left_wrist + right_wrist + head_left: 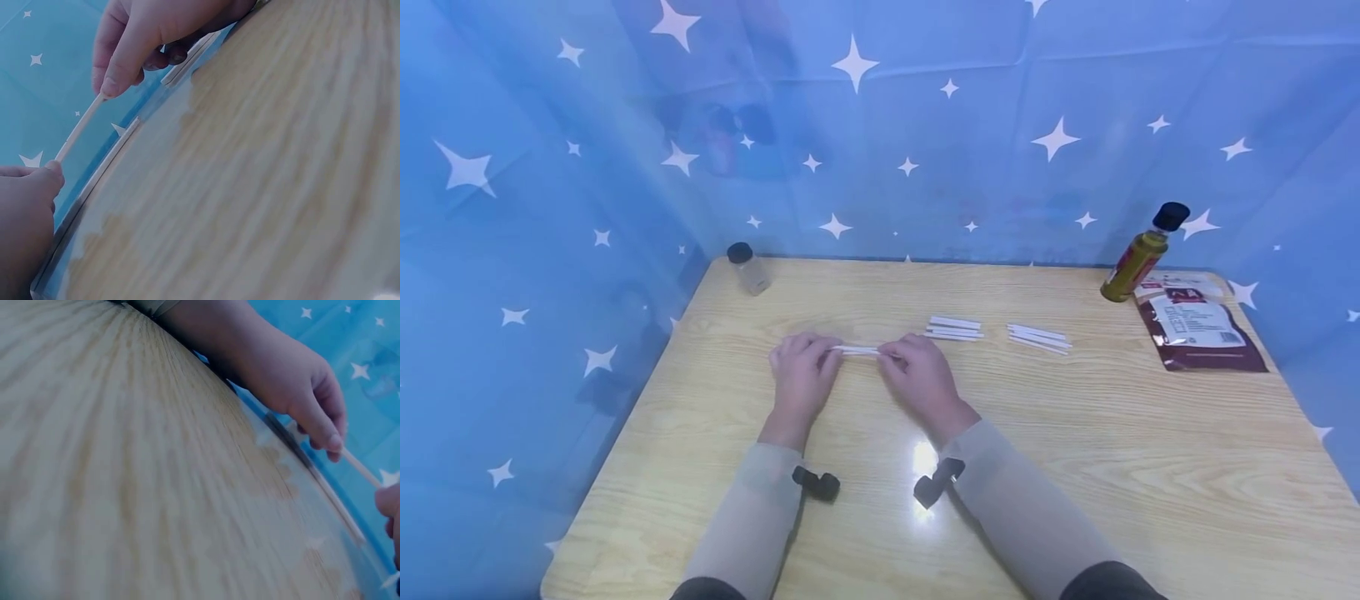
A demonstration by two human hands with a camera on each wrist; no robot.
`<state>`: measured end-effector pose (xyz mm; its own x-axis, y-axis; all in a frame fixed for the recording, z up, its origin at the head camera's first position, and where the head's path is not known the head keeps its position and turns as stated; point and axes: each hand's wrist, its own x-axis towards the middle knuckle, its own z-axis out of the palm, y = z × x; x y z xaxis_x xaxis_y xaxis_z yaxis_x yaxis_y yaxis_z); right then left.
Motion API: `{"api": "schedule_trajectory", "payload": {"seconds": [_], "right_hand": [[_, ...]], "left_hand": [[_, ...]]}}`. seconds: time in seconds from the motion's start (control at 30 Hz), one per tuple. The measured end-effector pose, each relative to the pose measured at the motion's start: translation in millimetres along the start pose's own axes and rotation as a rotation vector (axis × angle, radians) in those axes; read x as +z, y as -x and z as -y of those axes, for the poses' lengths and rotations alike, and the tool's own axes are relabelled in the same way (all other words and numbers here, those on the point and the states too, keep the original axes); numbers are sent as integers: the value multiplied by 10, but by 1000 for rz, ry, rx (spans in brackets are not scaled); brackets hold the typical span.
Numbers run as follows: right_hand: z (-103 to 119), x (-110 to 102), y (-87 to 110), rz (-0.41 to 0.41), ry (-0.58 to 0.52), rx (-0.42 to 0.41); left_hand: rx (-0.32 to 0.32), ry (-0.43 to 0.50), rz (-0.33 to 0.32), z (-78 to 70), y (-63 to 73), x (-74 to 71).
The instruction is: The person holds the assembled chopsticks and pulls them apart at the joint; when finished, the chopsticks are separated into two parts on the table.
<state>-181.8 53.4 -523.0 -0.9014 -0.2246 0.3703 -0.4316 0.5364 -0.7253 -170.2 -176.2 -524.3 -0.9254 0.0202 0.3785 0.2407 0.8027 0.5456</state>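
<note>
My left hand (803,367) and right hand (919,373) face each other above the table's middle. Between them runs a thin white stick (79,130), one end pinched by each hand's thumb and fingers. The right wrist view shows the same stick (362,467) raised off the tabletop. Beneath it, at least one more white stick (861,354) appears to lie on the wood. Just right of my right hand lies a small group of white sticks (955,329), with a second group (1039,337) beyond it. My fingers hide the ends of the held stick.
A small clear jar with a black lid (751,272) stands at the table's back left. At the back right are a dark-capped bottle of yellow-green liquid (1133,265) and a brown and white pouch (1201,333) lying flat. A blue starred curtain (880,125) borders the wooden table (1150,467).
</note>
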Motion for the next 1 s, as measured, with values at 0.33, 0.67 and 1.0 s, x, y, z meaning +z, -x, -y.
{"api": "schedule_trajectory", "payload": {"seconds": [0.33, 0.67, 1.0], "right_hand": [[21, -110, 51, -66, 55, -46], [-70, -289, 127, -98, 77, -80], [-196, -524, 237, -99, 114, -78]], "left_hand": [[63, -22, -64, -83, 4, 51], [132, -61, -66, -235, -17, 108], [189, -77, -43, -394, -25, 273]]}}
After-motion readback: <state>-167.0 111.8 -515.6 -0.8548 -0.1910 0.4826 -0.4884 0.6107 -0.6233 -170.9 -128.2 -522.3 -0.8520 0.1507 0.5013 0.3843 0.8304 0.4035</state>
